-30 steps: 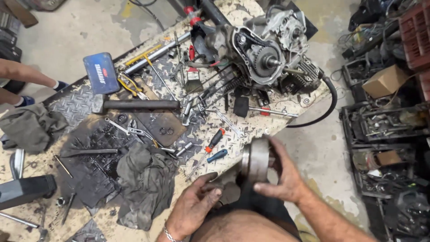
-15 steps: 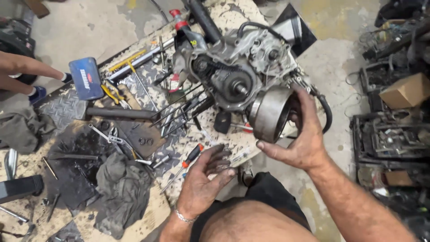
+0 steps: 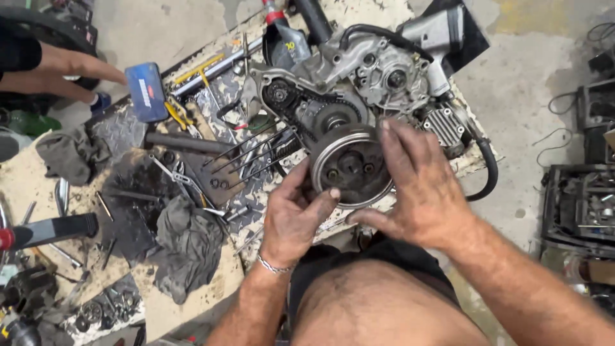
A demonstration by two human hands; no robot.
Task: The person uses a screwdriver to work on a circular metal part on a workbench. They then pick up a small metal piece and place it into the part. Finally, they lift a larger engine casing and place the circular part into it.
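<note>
A round metal clutch drum sits against the grey engine on the low workbench. My right hand wraps over the drum's right rim, fingers spread along its edge. At the drum's lower left, my left hand presses on the rim with thumb and fingers. A drive chain and sprocket show on the engine just above the drum.
Several long studs lie left of the drum. Dirty rags, wrenches, a black tube and a blue box cover the bench. Another person's arm reaches in at top left. Crates of parts stand on the right floor.
My right hand carried the drum from near my lap up to the engine and set it against it. My left hand came up to join on the rim.
</note>
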